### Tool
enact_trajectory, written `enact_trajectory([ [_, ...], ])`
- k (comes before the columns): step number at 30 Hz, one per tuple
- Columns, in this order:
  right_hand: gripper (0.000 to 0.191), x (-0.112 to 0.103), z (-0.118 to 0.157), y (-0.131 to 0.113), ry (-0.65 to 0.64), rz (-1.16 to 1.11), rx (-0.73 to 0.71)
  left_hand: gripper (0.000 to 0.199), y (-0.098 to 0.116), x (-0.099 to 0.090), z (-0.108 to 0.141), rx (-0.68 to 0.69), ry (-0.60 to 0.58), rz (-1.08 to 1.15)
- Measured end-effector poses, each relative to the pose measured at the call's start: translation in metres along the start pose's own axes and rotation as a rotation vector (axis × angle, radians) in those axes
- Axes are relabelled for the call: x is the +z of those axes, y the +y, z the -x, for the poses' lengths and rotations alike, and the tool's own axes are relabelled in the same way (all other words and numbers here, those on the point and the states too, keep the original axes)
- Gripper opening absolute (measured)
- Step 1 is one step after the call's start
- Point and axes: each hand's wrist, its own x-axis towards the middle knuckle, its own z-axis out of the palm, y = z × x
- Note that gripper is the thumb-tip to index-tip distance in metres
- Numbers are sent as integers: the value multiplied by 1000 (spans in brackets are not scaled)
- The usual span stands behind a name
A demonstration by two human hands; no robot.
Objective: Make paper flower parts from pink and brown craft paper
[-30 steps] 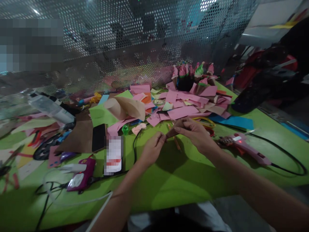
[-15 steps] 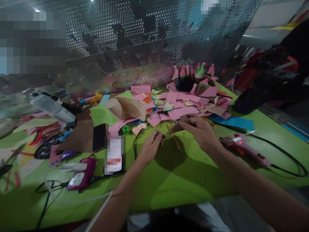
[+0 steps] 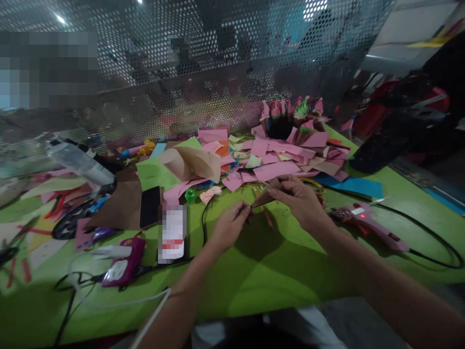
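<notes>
Between my hands is a small cone of brown paper (image 3: 266,195), its narrow tip pointing left and down. My right hand (image 3: 295,195) is closed on the wide end, thumb in front and fingers behind. At the tip, my left hand (image 3: 236,216) pinches with thumb and forefinger. Under the cone an orange pencil (image 3: 269,217) lies on the green table (image 3: 276,276). Right of my right hand rests a pink glue gun (image 3: 374,224) with a red light showing. A curled pale pink paper piece (image 3: 210,194) lies beyond my left hand.
Pink paper scraps (image 3: 276,169) are heaped behind my hands, with small paper ice-cream cones (image 3: 278,109) at the back. To the left lie a black phone (image 3: 150,207), a purple power adapter (image 3: 124,261) with cables, and a clear bottle (image 3: 78,162). A perforated metal screen (image 3: 203,82) stands behind.
My left hand has shifted slightly right and down, and its fingers have closed on the cone's tip. The right hand has moved slightly down, still holding the cone.
</notes>
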Motion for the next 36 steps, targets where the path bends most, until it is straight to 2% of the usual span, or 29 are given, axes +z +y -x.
enact_trajectory([
  [6,25,0,-1,2,-4,18,-10,36,0,3,1,27,12,-9],
  [9,26,2,0,1,-22,80,-41,29,0,4,0,73,31,-37],
  [15,21,6,4,-2,-10,88,-111,19,-6,0,-4,14,-39,-1],
  [18,21,8,6,-3,-34,141,-182,15,-6,1,-3,76,-56,-26],
  [21,20,13,10,-5,-80,193,-259,21,-4,5,-2,125,-74,32],
  [26,18,19,14,-5,-120,204,-324,26,-5,13,-2,49,-40,131],
  [29,7,19,14,-5,-42,74,-224,30,-7,14,-2,9,4,195],
  [31,27,19,13,-4,-13,-77,-84,30,-7,14,-2,-12,36,243],
  [33,42,19,10,-2,-55,-220,44,30,-7,15,-2,-37,51,294],
  [36,37,20,8,0,-197,-320,142,33,-7,17,-2,-61,33,325],
])
